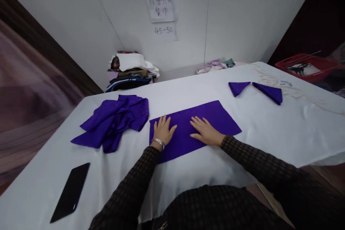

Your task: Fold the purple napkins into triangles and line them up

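Observation:
A purple cloth napkin [183,124], folded into a long rectangle, lies flat on the white-covered table [188,88] in front of me. My left hand [163,130] rests on its left part, fingers stretched out, a silver bracelet at the wrist. On the right part of the same napkin lies my right hand [206,132], also flat with fingers apart. Neither hand grips anything. A loose, crumpled heap of purple napkins [114,122] is to the left. Two folded purple napkins, one a small triangle [238,88] and one longer [269,92], sit at the back right.
A black phone [70,192] lies at the front left. Stacked clothes [132,72] and more folded fabric [212,66] stand against the wall. At the far right is a red basket [307,75]. Handwritten signs [161,10] hang on the wall.

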The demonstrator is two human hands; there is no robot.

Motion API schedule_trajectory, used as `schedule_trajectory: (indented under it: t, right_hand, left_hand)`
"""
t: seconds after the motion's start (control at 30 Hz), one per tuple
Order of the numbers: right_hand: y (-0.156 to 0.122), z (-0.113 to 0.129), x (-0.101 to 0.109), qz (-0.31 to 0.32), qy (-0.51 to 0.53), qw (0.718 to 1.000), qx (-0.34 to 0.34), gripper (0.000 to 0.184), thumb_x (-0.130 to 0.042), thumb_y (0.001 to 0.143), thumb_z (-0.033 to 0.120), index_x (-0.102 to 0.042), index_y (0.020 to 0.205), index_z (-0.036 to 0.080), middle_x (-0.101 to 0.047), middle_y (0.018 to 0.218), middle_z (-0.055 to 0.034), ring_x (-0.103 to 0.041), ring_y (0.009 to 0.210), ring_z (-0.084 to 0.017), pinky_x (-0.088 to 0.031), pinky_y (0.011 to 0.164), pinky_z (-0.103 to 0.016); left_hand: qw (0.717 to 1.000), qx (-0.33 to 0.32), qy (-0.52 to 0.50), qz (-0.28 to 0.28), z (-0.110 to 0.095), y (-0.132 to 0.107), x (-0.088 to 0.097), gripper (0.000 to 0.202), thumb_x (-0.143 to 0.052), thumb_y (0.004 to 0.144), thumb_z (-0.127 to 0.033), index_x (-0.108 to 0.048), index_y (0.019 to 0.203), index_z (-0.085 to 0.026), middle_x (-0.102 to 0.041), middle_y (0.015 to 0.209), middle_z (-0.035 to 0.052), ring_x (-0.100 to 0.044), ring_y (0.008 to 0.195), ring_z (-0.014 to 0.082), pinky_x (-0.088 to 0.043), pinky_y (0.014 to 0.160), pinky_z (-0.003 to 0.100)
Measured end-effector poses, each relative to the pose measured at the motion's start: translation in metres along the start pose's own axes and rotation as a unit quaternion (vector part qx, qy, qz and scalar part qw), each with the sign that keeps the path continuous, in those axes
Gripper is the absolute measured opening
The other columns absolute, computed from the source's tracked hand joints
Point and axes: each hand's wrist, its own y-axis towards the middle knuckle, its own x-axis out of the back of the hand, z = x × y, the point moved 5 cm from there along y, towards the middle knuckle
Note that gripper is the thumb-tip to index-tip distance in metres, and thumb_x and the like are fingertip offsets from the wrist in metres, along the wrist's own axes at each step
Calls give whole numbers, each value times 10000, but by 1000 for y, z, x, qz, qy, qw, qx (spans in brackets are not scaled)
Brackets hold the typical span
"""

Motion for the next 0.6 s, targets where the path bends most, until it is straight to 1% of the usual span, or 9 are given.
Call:
schedule_trajectory:
  t: [0.1, 0.2, 0.27, 0.33, 0.4, 0.47, 0.6]
  right_hand:
    - [51, 15, -13, 17, -4, 1000, 20, 713, -347, 890, 592, -311, 1428, 126, -254, 1491, -165, -177, 1386, -290, -144, 1102, -518]
    - [91, 23, -32, 38, -9, 999, 32, 714, -369, 891, 571, -318, 1415, 89, -262, 1487, -180, -180, 1383, -299, -147, 1097, -526]
    - [107, 20, -42, 42, -12, 999, 30, 709, -361, 893, 571, -324, 1411, 88, -270, 1484, -178, -181, 1383, -297, -145, 1096, -527]
    - [113, 12, -47, 41, -16, 999, 32, 703, -339, 895, 584, -331, 1409, 104, -281, 1483, -164, -188, 1383, -285, -134, 1100, -523]
    - [113, -3, -46, 33, -22, 999, 29, 703, -318, 895, 601, -334, 1411, 124, -287, 1485, -146, -192, 1384, -270, -123, 1106, -512]
    - [107, -25, -40, 23, -32, 999, 7, 704, -306, 893, 612, -332, 1415, 140, -287, 1487, -133, -196, 1384, -257, -119, 1110, -498]
    - [84, -91, -16, 8, -54, 995, -84, 677, -282, 909, 591, -323, 1420, 148, -283, 1491, -120, -210, 1381, -244, -128, 1107, -487]
  left_hand:
    - [999, 10, 33, 23, 15, 20, -14, 654, -289, 890, -559, -357, 1395, -149, -252, 1505, 134, -186, 1391, 294, -173, 1103, 529]
    - [998, 20, 51, 40, 22, 28, -30, 668, -268, 891, -557, -329, 1410, -141, -241, 1508, 134, -180, 1391, 303, -183, 1099, 529]
    - [997, 27, 55, 44, 25, 29, -38, 665, -247, 895, -555, -317, 1417, -150, -236, 1512, 127, -174, 1393, 301, -186, 1098, 527]
    - [997, 28, 55, 41, 26, 29, -41, 674, -234, 892, -566, -310, 1422, -156, -231, 1514, 119, -169, 1394, 299, -179, 1100, 528]
    - [998, 27, 53, 36, 26, 28, -41, 688, -228, 888, -580, -314, 1420, -153, -232, 1514, 117, -165, 1395, 300, -175, 1100, 533]
    - [998, 28, 49, 36, 26, 28, -39, 700, -217, 886, -588, -318, 1419, -147, -234, 1514, 113, -162, 1396, 297, -174, 1102, 533]
    - [998, 32, 45, 39, 26, 28, -37, 715, -202, 883, -601, -313, 1422, -145, -230, 1516, 98, -153, 1400, 285, -162, 1110, 525]
